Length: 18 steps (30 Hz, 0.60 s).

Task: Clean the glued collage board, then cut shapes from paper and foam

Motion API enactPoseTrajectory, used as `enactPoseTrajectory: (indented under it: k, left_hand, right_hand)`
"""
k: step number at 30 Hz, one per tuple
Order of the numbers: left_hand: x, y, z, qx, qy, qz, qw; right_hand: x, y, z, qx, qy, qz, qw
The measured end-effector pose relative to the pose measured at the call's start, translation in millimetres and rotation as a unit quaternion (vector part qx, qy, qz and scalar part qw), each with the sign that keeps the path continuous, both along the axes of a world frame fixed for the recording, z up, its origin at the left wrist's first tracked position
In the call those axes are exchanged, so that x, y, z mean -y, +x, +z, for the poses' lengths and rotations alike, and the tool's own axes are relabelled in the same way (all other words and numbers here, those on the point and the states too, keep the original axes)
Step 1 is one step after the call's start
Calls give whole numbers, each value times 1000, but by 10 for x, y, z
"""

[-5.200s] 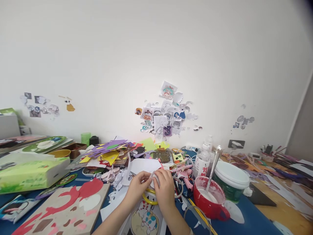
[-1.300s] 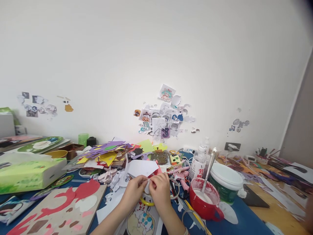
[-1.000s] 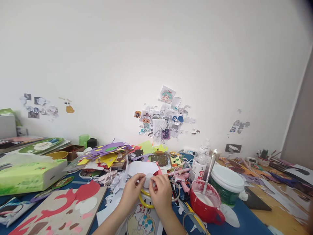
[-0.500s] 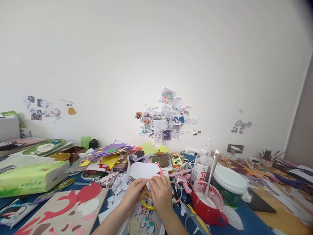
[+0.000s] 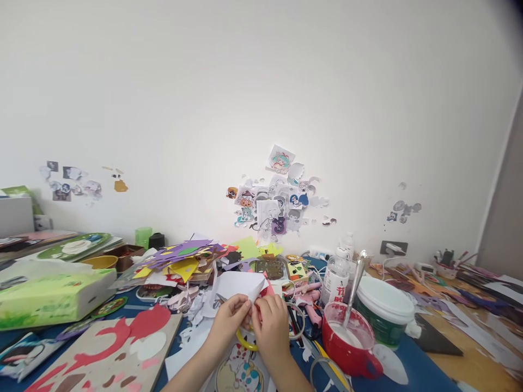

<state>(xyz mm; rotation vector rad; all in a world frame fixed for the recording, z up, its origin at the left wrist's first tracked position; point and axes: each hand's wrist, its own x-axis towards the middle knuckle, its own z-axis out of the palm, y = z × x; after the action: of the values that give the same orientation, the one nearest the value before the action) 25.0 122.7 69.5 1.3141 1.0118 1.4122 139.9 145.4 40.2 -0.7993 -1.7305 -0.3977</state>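
My left hand [image 5: 229,321] is closed, its thumb pressed to its fingers. Close beside it is my right hand [image 5: 270,322], with fingers bent and fingertips pinched together. Whatever small piece they pinch is mostly hidden behind the fingers. Under the hands shows a yellow ring [image 5: 247,343]; I cannot tell if it is held. Below it lies a paper sheet with a coloured cartoon drawing [image 5: 241,373]. Just beyond the fingertips rests a white sheet of paper [image 5: 239,283], with reddish paper [image 5: 267,286] at its right edge.
Left lies a board with red cutouts [image 5: 102,348], beyond it a green tissue pack [image 5: 57,296]. A pile of coloured paper [image 5: 183,258] stands behind. To the right are a red cup [image 5: 347,348] with a spoon [image 5: 355,288], a bottle [image 5: 335,277] and a white-and-green tub [image 5: 384,310].
The fingertips have parted slightly, my left hand shifting a little left. The small white piece seen between them before is now hidden. The surrounding things look unmoved.
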Motion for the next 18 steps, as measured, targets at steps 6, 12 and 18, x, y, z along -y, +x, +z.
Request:
enactPoseTrajectory:
  k: [6, 12, 18]
  left_hand:
    - [14, -26, -33, -145, 72, 54, 985]
    - [46, -61, -67, -289, 133, 101, 943]
    - [10, -53, -86, -310, 131, 121, 934]
  right_hand:
    - [17, -3, 31, -10, -19, 11, 1000]
    - [30, -19, 18, -12, -48, 19, 999]
    - [-13, -21, -18, -39, -66, 50, 996]
